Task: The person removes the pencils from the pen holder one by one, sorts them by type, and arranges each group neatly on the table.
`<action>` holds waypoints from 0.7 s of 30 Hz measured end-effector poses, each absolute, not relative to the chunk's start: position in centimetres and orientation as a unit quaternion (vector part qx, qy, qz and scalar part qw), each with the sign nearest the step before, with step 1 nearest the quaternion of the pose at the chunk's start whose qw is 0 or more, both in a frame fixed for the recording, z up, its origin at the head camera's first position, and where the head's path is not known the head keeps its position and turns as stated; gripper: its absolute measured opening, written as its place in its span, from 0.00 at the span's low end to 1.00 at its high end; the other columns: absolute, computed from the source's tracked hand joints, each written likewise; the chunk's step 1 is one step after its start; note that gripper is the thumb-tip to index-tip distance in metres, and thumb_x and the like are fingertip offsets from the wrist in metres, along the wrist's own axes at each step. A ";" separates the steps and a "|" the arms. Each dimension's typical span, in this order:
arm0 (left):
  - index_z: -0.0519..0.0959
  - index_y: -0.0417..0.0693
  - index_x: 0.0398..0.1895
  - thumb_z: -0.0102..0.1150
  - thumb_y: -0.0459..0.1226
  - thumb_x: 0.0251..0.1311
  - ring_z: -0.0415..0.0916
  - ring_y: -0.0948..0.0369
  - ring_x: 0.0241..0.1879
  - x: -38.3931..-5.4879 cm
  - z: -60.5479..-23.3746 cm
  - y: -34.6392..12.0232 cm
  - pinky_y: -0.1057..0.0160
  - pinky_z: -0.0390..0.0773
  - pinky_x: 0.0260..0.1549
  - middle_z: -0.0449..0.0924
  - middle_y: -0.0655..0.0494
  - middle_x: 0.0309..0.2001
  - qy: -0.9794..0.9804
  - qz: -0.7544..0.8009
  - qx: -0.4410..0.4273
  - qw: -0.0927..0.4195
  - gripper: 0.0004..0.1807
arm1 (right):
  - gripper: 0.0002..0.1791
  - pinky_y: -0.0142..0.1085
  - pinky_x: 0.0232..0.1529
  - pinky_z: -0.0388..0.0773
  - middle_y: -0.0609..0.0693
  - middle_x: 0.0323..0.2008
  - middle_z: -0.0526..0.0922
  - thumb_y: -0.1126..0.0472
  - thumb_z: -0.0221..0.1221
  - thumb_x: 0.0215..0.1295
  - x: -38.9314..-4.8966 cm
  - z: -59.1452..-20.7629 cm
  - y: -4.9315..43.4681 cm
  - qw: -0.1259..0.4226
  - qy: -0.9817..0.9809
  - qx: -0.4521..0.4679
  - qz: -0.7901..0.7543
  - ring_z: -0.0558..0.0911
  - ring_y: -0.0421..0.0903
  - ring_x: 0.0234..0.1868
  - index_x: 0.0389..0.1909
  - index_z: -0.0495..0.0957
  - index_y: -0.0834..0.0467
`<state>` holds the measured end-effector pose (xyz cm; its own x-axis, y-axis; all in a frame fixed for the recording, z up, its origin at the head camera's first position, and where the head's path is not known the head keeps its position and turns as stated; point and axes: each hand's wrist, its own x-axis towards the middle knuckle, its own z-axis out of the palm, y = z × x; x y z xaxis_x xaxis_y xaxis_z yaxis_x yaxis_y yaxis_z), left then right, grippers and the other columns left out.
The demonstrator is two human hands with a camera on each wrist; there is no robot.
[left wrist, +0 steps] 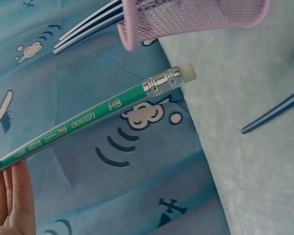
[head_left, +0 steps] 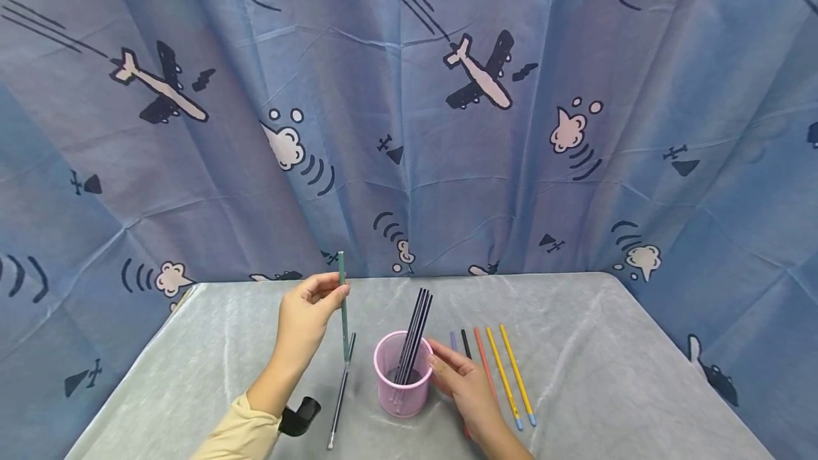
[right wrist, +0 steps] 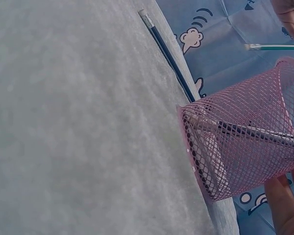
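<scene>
My left hand (head_left: 307,321) pinches a green pencil (head_left: 345,325) near its upper end, left of the pink mesh pen cup (head_left: 402,404). The pencil stands nearly upright, its eraser end down; the left wrist view shows its "HB" mark and pale eraser (left wrist: 188,73). My right hand (head_left: 471,389) holds the cup by its right side, thumb in front and fingers round the far side. Several dark pencils (head_left: 414,339) lean inside the cup, tips up. On the table beneath the green pencil lies a dark pencil (head_left: 339,410), left of the cup.
Right of the cup a row of pencils lies on the grey cloth (head_left: 607,375): two yellow pencils (head_left: 511,368), a red pencil (head_left: 483,353), a black pencil (head_left: 465,343) and a purple pencil (head_left: 453,341). My right hand partly covers the row. Behind the table hangs a blue patterned curtain (head_left: 409,162).
</scene>
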<state>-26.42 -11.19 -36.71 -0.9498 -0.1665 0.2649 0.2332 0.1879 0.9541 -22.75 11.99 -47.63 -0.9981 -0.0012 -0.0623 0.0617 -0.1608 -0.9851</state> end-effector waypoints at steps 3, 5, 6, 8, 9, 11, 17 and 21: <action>0.84 0.35 0.46 0.66 0.30 0.59 0.82 0.74 0.33 -26.6 -37.1 -11.4 0.75 0.83 0.36 0.87 0.42 0.42 -0.761 -0.631 -0.023 0.147 0.12 | 0.28 0.31 0.54 0.83 0.61 0.63 0.78 0.61 0.61 0.69 -22.8 -47.6 12.0 0.021 0.645 0.026 -0.763 0.83 0.31 0.49 0.66 0.70 0.69; 0.83 0.34 0.46 0.67 0.30 0.59 0.82 0.74 0.32 -26.6 -37.3 -11.5 0.75 0.83 0.35 0.87 0.43 0.41 -0.763 -0.631 -0.026 0.138 0.12 | 0.28 0.32 0.54 0.83 0.62 0.63 0.78 0.61 0.61 0.69 -22.7 -47.6 12.0 0.020 0.645 0.023 -0.763 0.83 0.31 0.49 0.66 0.70 0.69; 0.84 0.34 0.46 0.67 0.31 0.59 0.81 0.74 0.32 -26.7 -37.4 -11.6 0.75 0.83 0.35 0.87 0.43 0.41 -0.764 -0.631 -0.027 0.134 0.12 | 0.28 0.32 0.55 0.83 0.62 0.63 0.77 0.61 0.61 0.69 -22.7 -47.6 12.0 0.020 0.646 0.020 -0.763 0.83 0.31 0.49 0.66 0.70 0.69; 0.84 0.34 0.46 0.67 0.31 0.60 0.81 0.74 0.32 -26.8 -37.7 -11.8 0.75 0.83 0.35 0.88 0.44 0.40 -0.765 -0.631 -0.026 0.126 0.13 | 0.28 0.32 0.55 0.83 0.62 0.63 0.77 0.61 0.61 0.69 -22.7 -47.6 12.0 0.021 0.643 0.019 -0.766 0.83 0.31 0.49 0.66 0.69 0.69; 0.83 0.34 0.46 0.67 0.31 0.60 0.81 0.74 0.32 -26.8 -37.8 -11.9 0.75 0.83 0.35 0.88 0.44 0.40 -0.765 -0.631 -0.025 0.122 0.13 | 0.28 0.32 0.55 0.83 0.62 0.63 0.77 0.61 0.61 0.69 -22.7 -47.6 12.0 0.020 0.642 0.017 -0.766 0.83 0.31 0.49 0.66 0.69 0.69; 0.84 0.35 0.47 0.67 0.31 0.60 0.82 0.73 0.32 -27.0 -38.1 -12.1 0.75 0.83 0.34 0.88 0.45 0.40 -0.770 -0.628 -0.019 0.116 0.13 | 0.29 0.32 0.55 0.83 0.62 0.63 0.77 0.61 0.61 0.69 -22.8 -47.6 12.0 0.020 0.641 0.013 -0.767 0.83 0.31 0.49 0.66 0.69 0.70; 0.84 0.36 0.46 0.67 0.33 0.60 0.84 0.67 0.33 -27.5 -38.9 -12.6 0.74 0.84 0.34 0.87 0.45 0.39 -0.792 -0.603 -0.005 0.098 0.13 | 0.28 0.32 0.55 0.83 0.61 0.63 0.78 0.60 0.61 0.69 -22.8 -47.7 12.1 0.020 0.646 0.020 -0.763 0.83 0.31 0.50 0.66 0.70 0.69; 0.84 0.35 0.46 0.67 0.32 0.59 0.85 0.62 0.35 -27.9 -39.4 -13.0 0.69 0.86 0.35 0.87 0.44 0.39 -0.798 -0.596 0.006 0.088 0.13 | 0.27 0.30 0.54 0.83 0.61 0.63 0.77 0.60 0.60 0.69 -22.7 -47.7 12.0 0.021 0.647 0.024 -0.762 0.83 0.31 0.49 0.66 0.70 0.68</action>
<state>-27.91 -12.96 -39.42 -0.9846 -0.1144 0.1322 0.0943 0.2890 0.9527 -22.74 12.04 -47.66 -0.9980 -0.0004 -0.0634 0.0626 -0.1619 -0.9848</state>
